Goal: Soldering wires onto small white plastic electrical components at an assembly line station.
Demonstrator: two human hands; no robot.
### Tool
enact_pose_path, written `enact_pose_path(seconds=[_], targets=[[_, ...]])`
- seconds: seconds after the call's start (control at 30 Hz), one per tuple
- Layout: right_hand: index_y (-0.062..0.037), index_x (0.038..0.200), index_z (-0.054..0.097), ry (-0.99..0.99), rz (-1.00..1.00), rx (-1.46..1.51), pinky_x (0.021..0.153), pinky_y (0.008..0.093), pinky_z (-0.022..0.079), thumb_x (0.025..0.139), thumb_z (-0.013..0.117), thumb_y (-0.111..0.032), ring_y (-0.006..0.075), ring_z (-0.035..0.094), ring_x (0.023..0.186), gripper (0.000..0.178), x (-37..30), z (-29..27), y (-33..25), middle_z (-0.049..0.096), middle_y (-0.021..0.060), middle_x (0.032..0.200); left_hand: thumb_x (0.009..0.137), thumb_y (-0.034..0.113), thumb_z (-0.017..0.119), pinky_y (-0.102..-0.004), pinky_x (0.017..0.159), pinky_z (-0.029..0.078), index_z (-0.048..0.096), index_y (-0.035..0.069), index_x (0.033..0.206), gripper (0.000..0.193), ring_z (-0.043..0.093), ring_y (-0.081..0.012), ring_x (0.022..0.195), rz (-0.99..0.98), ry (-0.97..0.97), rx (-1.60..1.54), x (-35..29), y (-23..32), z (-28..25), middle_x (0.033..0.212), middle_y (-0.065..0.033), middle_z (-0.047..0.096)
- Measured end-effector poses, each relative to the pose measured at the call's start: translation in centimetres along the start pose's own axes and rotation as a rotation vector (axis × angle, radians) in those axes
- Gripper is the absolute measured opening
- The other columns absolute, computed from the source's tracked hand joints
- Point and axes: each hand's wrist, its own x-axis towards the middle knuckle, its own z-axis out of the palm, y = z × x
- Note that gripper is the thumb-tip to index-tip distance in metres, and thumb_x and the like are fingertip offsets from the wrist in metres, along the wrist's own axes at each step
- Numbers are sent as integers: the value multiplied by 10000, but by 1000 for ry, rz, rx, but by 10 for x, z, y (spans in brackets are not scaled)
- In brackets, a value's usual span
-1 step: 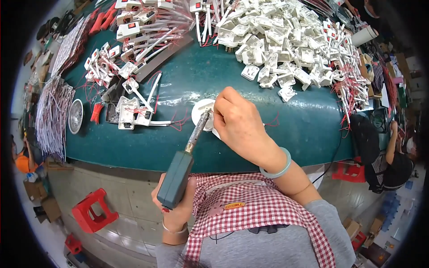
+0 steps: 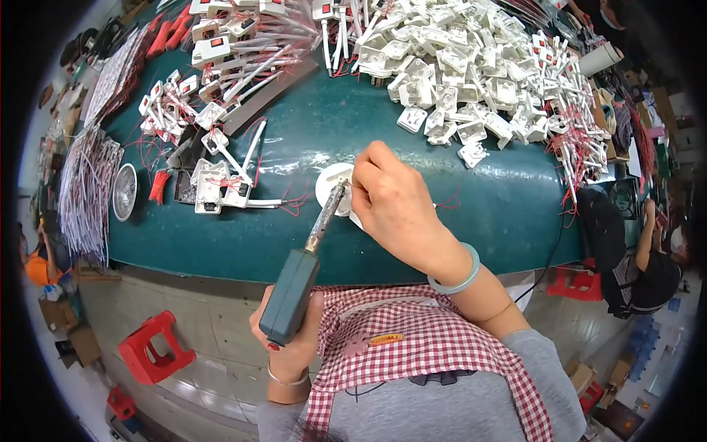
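- The iron is gripped by its handle in the left hand, with the fingers wrapped around it.
- The white disc is placed on the green table, under the iron's tip.
- The disc's right side is covered by the right hand; its fingers are bent together, but what is pinched cannot be told.

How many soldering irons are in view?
1: the green-handled soldering iron, in the left hand, its metal barrel slanting up toward the white round piece beside the right hand. Others may be hidden.
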Motion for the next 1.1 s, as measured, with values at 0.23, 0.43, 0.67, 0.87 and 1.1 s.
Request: enact_pose_path(seconds=[0.23,0.43,0.67,0.87,1.1], targets=[[39,770,561,10,-13,-3,619,410,496,741,639,79,337,600,706,93,0,2,1,546,131,892,787,13,745,-271,581,481,660,-40,922,168,628,-166,639,42,-14,29,1,0,0,779,-90,657],[39,763,563,0,-2,-5,614,412,495,733,637,85,335,597,698,92,1,1,-1,547,130,884,785,18,755,-273,589,482,663,-36,927,178,631,-158,660,7,-11,37,-2,-2,-4,795,-86,662],[50,815,590,-110,35,-39,711,403,533,705,632,76,328,619,803,121,1,-4,-3,519,160,932,833,-62,691,-211,550,440,600,-16,1198,379,553,-75,669,-113,104,-167,-21,-17,-8,1065,-81,679],[51,819,591,-99,28,-41,711,407,532,711,630,67,334,618,797,115,1,-1,-1,520,161,936,835,-72,684,-217,517,417,589,-23,1214,395,518,-65,623,16,117,1,-2,-25,8,1046,-68,674],[53,798,588,-73,15,-24,693,419,527,723,610,68,343,617,774,80,0,1,-1,528,163,920,798,-3,774,-257,697,489,664,23,961,198,615,-88,789,-76,135,-128,37,-18,55,857,-6,672]])
